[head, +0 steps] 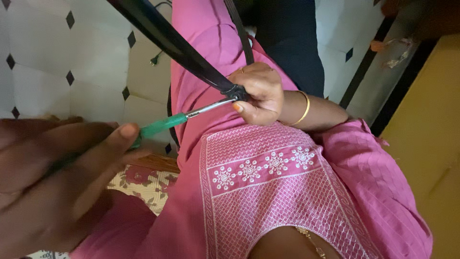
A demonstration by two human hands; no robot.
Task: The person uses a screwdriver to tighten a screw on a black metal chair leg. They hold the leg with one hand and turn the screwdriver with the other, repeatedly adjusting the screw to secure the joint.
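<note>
at the centre of the view, over a pink embroidered garment, the right hand is closed around the lower end of a long black bar. its fingers are curled tight, and the thumb, with an orange nail, presses just below a small black fitting at the bar's end. a gold bangle sits on that wrist.

near left, very close to the camera and blurred, the left hand grips a green-handled screwdriver. its fingers are wrapped around the rear of the handle, with one fingertip lying along the green part. how firm the grip is cannot be told through the blur.

key relation: the screwdriver's long axis runs from the near left up to the right, rising slightly. its metal shaft ends at the fitting, with the tip touching or just entering it; the exact seat is too small to confirm. the bar slopes from the far left down to the same point, so the two meet at an angle beside the right thumb. the right hand is at the joint; the left hand is well apart from it, at the far end of the tool.

surroundings: white floor tiles with black diamond insets, an electric plug lying on them, a floral cloth at near left, a yellow surface at right.
</note>
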